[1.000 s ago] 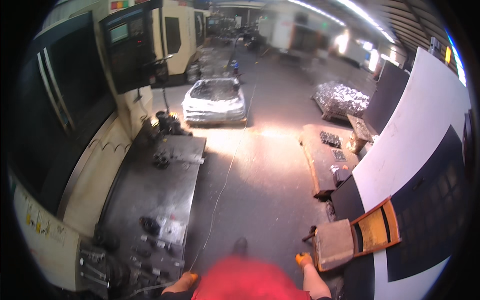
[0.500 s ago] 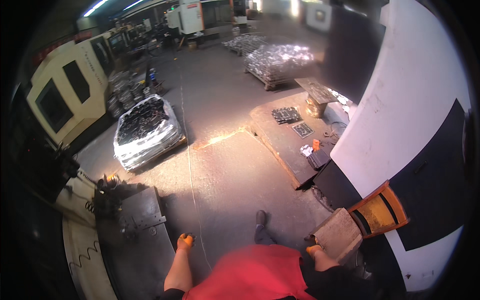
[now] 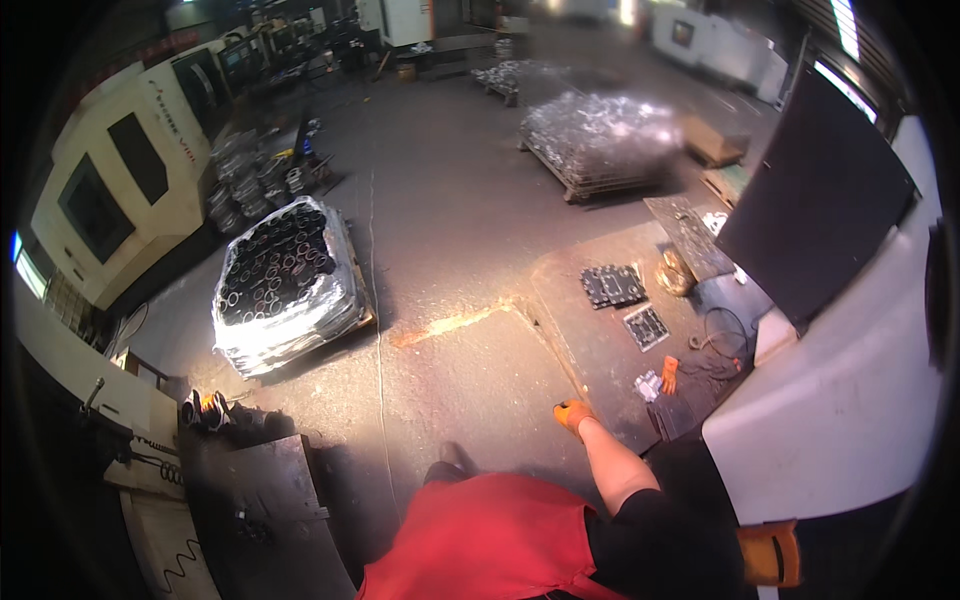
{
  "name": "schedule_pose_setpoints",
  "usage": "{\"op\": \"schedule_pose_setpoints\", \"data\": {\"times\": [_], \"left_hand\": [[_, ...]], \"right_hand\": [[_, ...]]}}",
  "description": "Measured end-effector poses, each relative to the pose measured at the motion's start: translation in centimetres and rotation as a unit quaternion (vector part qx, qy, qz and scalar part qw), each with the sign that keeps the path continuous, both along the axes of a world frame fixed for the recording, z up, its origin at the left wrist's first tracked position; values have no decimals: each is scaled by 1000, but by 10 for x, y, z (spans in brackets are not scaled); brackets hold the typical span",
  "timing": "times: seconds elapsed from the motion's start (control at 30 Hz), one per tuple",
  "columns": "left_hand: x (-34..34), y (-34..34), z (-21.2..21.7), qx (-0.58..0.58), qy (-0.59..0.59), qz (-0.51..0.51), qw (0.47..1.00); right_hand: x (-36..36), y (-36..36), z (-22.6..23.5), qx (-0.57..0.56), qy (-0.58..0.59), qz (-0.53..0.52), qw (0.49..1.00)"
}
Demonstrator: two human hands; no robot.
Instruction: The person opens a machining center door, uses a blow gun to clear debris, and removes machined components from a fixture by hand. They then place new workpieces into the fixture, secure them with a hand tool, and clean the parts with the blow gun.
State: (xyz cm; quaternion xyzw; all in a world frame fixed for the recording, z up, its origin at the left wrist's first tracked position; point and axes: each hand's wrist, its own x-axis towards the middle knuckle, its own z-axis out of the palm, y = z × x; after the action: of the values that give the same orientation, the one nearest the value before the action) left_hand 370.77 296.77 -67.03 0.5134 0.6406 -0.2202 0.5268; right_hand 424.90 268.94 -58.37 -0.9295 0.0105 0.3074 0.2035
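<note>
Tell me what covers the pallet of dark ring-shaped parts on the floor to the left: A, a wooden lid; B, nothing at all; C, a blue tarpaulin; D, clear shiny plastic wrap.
D: the pallet of dark ring-shaped parts is sheathed in clear plastic wrap that glints in the light, with the rings showing through it.

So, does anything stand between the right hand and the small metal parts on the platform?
Nothing visible does: only bare platform lies between the gloved right hand and the metal parts.
</note>
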Motion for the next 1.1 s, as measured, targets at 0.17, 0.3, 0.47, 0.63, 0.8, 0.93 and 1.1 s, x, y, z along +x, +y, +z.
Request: {"op": "schedule_pose_setpoints", "data": {"times": [0.17,0.3,0.47,0.63,0.8,0.93,1.1], "left_hand": [[116,94,-58,-32,44,-121,991],[259,231,-74,-10,55,-312,948],[502,419,-18,231,-206,13,951],[707,505,125,296,-239,-56,923],[795,552,51,302,-210,-73,927],[776,556,-51,93,-17,-3,996],[894,575,-26,39,-18,-54,998]], "right_hand": [[115,113,-3,49,-45,-18,998],[153,120,-23,-96,113,-39,988],[237,116,-50,-232,151,-52,960],[317,190,-26,-198,212,-89,953],[453,226,-139,-200,200,-46,958],[600,268,-222,-174,171,-2,970],[760,400,-78,-38,70,-253,964]]}}
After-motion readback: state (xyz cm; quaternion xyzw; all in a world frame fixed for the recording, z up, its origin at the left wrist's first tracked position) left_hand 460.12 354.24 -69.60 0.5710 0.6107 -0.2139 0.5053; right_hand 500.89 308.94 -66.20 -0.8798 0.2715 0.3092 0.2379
